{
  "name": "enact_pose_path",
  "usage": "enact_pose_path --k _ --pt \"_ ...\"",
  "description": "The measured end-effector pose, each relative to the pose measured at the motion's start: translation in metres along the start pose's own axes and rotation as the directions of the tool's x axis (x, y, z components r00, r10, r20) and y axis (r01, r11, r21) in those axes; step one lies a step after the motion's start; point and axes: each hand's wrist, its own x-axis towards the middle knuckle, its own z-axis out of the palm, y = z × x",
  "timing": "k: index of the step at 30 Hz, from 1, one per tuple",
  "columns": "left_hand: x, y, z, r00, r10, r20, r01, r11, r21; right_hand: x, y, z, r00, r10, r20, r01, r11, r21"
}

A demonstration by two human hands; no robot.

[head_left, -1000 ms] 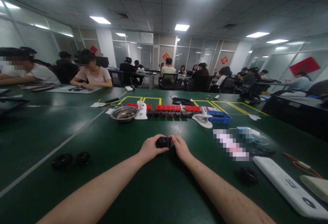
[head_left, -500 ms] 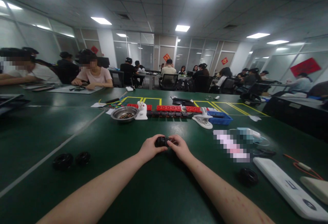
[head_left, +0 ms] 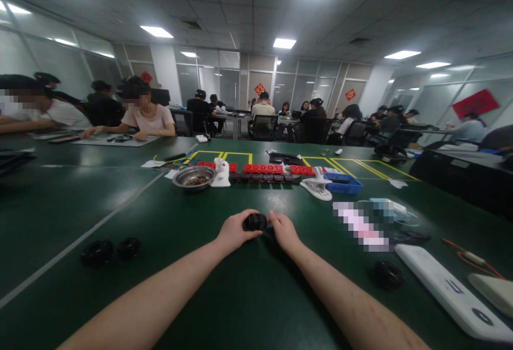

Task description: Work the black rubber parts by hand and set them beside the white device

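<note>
My left hand (head_left: 234, 233) is closed round a black cylindrical part (head_left: 255, 222) with ridged bands, a little above the green tabletop. At the part's right end is my right hand (head_left: 284, 232), its fingers curled and its thumb hidden. Whatever those fingers pinch, if anything, is too small to make out; a sliver of gap shows between them and the part. To the left lie a black ring-shaped part (head_left: 96, 253) and a smaller black ring-shaped part (head_left: 129, 248). Another black ring-shaped part (head_left: 388, 275) rests beyond my right forearm.
A steel bowl (head_left: 194, 179) of small pieces stands ahead, beside a white clamp (head_left: 220, 173), red bins (head_left: 262, 169), a second white clamp (head_left: 317, 185) and a blue tray (head_left: 342, 184). A long white device (head_left: 449, 291) lies at right. Several people sit beyond.
My right hand has drawn slightly away from the black part, and its thumb no longer shows on it. The left hand keeps hold of the part.
</note>
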Motion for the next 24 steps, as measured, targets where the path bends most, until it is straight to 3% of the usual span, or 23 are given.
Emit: enact_pose_path --k 11,18,24 --pt "0.0 -0.002 0.0 0.999 0.031 0.035 -0.032 0.999 0.022 -0.001 -0.003 0.0 0.998 0.001 0.062 -0.001 1.0 0.002" --pt "0.0 -0.006 0.0 0.999 0.04 0.001 -0.04 0.999 0.015 -0.001 -0.005 0.001 0.991 -0.08 0.106 0.077 0.996 0.032" --pt "0.002 -0.011 0.002 1.0 0.003 -0.019 -0.003 1.0 -0.021 0.0 -0.006 -0.001 0.983 -0.152 0.103 0.135 0.979 0.154"
